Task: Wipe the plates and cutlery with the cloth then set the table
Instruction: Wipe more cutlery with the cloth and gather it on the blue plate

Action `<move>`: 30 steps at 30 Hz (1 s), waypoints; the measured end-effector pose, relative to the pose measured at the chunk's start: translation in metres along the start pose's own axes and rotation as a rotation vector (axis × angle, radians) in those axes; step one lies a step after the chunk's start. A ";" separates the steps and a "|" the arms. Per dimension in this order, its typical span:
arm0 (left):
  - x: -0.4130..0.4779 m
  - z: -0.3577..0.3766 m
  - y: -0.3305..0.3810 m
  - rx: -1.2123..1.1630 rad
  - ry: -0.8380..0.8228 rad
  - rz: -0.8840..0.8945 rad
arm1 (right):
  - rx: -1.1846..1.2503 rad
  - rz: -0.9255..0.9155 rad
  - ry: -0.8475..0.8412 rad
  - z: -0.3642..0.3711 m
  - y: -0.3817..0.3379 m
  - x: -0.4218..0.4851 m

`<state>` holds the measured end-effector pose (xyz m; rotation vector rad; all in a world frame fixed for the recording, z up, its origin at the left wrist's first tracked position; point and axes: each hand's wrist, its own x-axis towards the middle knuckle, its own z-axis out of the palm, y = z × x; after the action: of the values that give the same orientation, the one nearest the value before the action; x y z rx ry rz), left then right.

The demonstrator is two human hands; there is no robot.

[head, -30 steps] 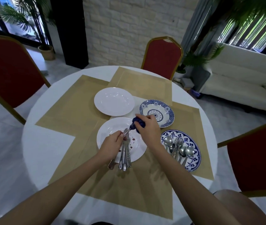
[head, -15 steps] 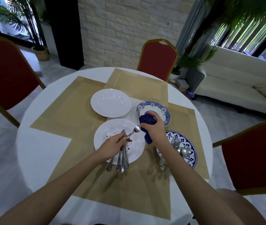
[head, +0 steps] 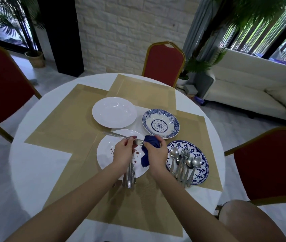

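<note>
My left hand [head: 123, 151] pinches a fork [head: 121, 136] near its tines, handle pointing up-left, over a white plate [head: 107, 151] speckled with red stains. More cutlery [head: 130, 175] hangs below that hand across the plate's near rim. My right hand [head: 154, 151] grips a dark blue cloth [head: 150, 144] bunched at the fork's tines. To the right, a blue-patterned plate [head: 200, 154] carries several spoons and forks [head: 185, 163]. A clean white plate [head: 114, 112] and a blue-and-white bowl [head: 161, 124] sit farther back.
Tan placemats [head: 63, 116] cover the round white table [head: 34, 168]. Red chairs stand at the left [head: 1, 84], far side [head: 163, 65] and right [head: 274, 163]. A white sofa [head: 253, 95] sits at the back right. My knee [head: 250, 222] shows at the lower right.
The left hand turned its piece so the handle now points up-left, with fork tines at the cloth. The right hand with the cloth stays against it. More cutlery shows on the blue plate.
</note>
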<state>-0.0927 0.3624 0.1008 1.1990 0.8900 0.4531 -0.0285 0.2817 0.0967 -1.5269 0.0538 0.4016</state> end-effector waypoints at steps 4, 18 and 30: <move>0.012 -0.006 0.005 -0.022 0.074 -0.087 | -0.064 0.036 -0.150 -0.010 0.001 -0.002; 0.006 -0.014 0.003 0.194 -0.376 -0.281 | -0.368 -0.339 -0.295 -0.026 -0.029 0.024; 0.004 -0.022 0.002 0.559 -0.443 0.119 | -0.850 -0.638 -0.266 -0.018 -0.031 0.043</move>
<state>-0.1071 0.3795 0.0995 1.7848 0.5713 0.0129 0.0244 0.2740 0.1133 -2.1824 -0.8915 0.0951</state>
